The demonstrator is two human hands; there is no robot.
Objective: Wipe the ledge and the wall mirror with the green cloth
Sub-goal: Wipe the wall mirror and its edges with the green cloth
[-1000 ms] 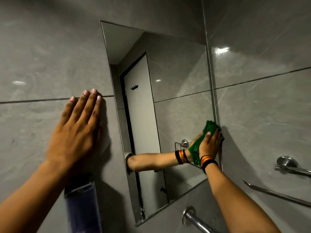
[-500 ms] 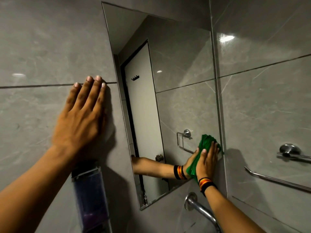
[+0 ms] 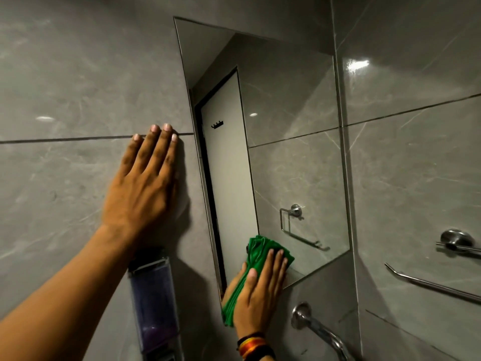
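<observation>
Step in hand: the right hand [image 3: 256, 295] presses the folded green microfibre cloth [image 3: 256, 259] flat on the frameless rectangular wall mirror [image 3: 286, 152], at the glass's 7 o'clock corner.
Right fingers: laid flat and close together on the cloth, thumb alongside; pressing, not pinching.
Left hand [image 3: 141, 188]: at 9 o'clock of the mirror, braced on the grey marble-look wall tile [image 3: 65, 74], fingers straight and together, holding nothing.
Done: I cannot tell; no streaks or wet marks show on the glass.
Left, by my judgement: possibly the upper glass; the ledge is not in view.
Edges: the cloth overlaps the mirror's bottom edge and nears its left edge.
Open room: clear glass toward 12 and 2 o'clock; at 5 o'clock a chrome wall spout [image 3: 312, 324] sits near the hand; the translucent purple soap dispenser [image 3: 154, 303] lies toward 8 o'clock.
</observation>
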